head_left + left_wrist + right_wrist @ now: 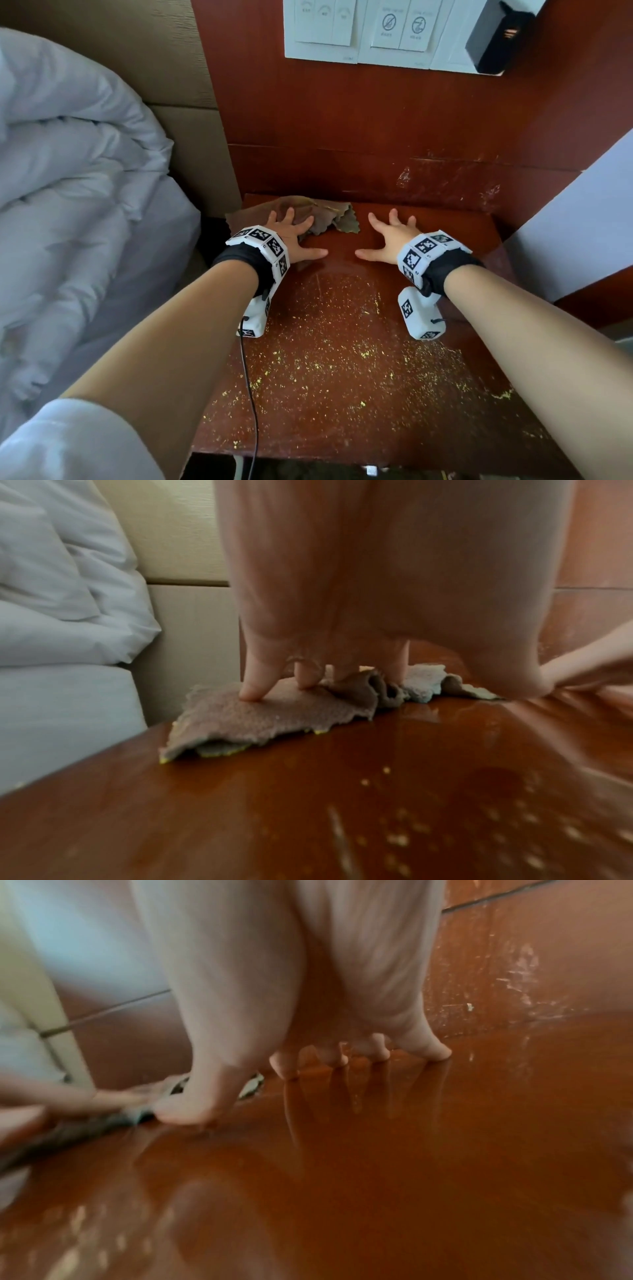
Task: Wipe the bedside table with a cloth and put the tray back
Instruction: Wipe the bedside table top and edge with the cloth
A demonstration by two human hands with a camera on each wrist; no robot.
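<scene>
The cloth (pixel 310 219) lies crumpled at the far left corner of the table (pixel 342 359), one edge hanging a little over the left side. The left hand (pixel 294 236) presses flat on it with fingers spread and nearly straight; in the left wrist view the fingertips (pixel 251 693) push down into the brown cloth (pixel 240 715), and yellow bits stick under its near edge. The thumb points to the right and rests on bare wood, beside the cloth.

The right hand (pixel 387 236) lies just right of the cloth, not touching it. It is also spread, and the fingertips (pixel 431 1053) stand on the shiny wood, holding nothing. The two thumbs point toward each other with a small gap between them.

Nearer to the person than both hands, the table top is covered with many small yellow crumbs (pixel 342 342). The strip of wood around the hands looks clean and glossy.

To the left of the left hand is a bed with a white duvet (pixel 68 171). Behind the hands, on the red-brown wall panel, there are white switch plates (pixel 359 31) and a black box (pixel 496 37). The tray is not seen in any view.
</scene>
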